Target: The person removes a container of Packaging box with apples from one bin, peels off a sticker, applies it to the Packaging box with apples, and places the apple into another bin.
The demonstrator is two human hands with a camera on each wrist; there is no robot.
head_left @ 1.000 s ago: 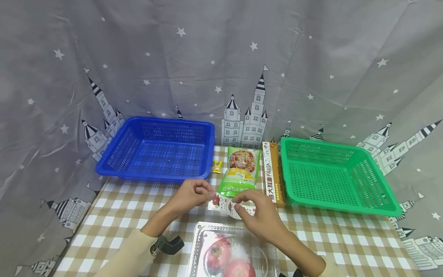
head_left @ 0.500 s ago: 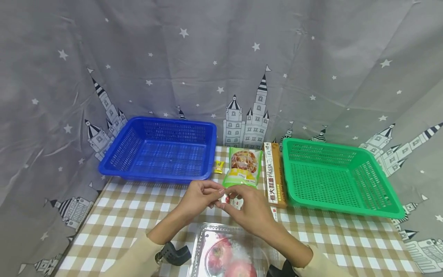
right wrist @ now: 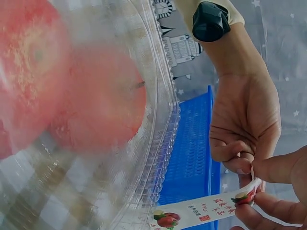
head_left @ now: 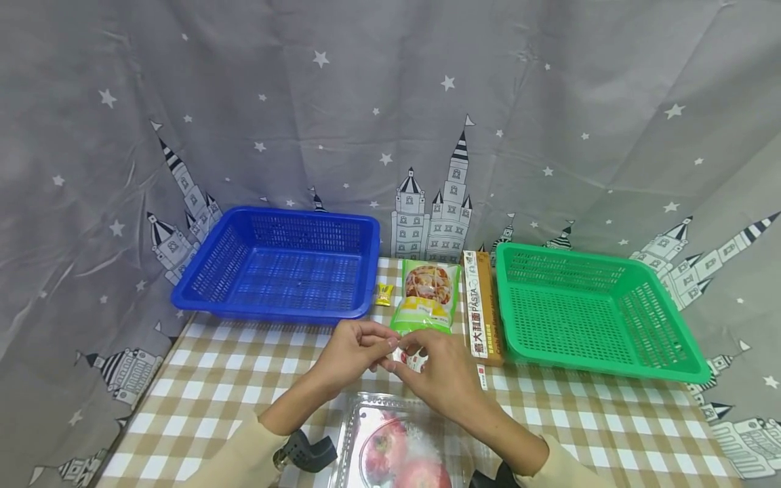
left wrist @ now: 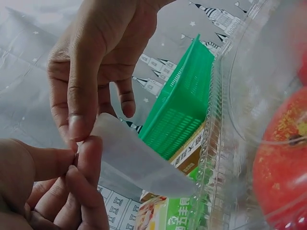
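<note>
Head view: left hand and right hand apparently pinch a label, partly covering a green bag.

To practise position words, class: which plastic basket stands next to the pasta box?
The green basket, just right of the pasta box; the blue basket stands left, beside the small yellow packet.

Head view: one basket stands left of centre, a second basket right. Between them, left to right: sachet, bag, pasta box. Lower centre: container, fruit inside. Label strip shows between bag and container.
</note>
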